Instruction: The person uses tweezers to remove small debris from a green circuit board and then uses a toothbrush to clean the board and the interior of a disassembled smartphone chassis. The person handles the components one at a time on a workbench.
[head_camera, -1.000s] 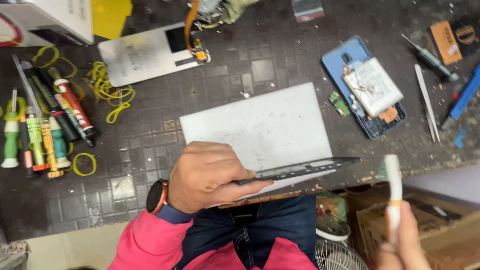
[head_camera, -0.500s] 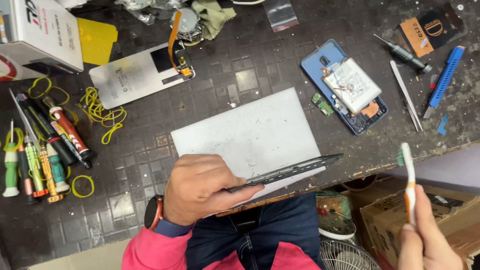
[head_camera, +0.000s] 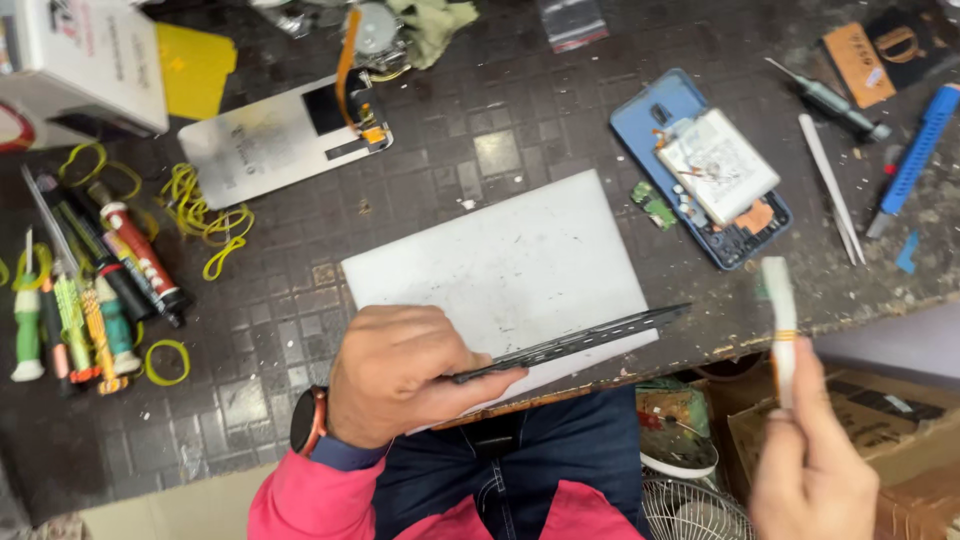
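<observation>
- Bench: a dark, tiled, cluttered work surface that carried everything below.
- White mat: a pale rectangular sheet at the bench's near edge, taken here as the landmark.
- Opened blue phone: lay right of the mat, back removed, a white battery on top.
- Left hand: at the mat's near-left corner, closed around one end of the thing below.
- Right hand: right of the mat, off the bench edge, pinched on the white tube.
- Dark phone frame: held edge-on over the mat's near edge. It was probably light, thin, rigid but bendable and fragile, so best gripped by its rims.
- White tube: upright, slim, likely light.
- Change: against the frame half a second earlier, the tube stood closer to the mat; the frame's position matched.
</observation>
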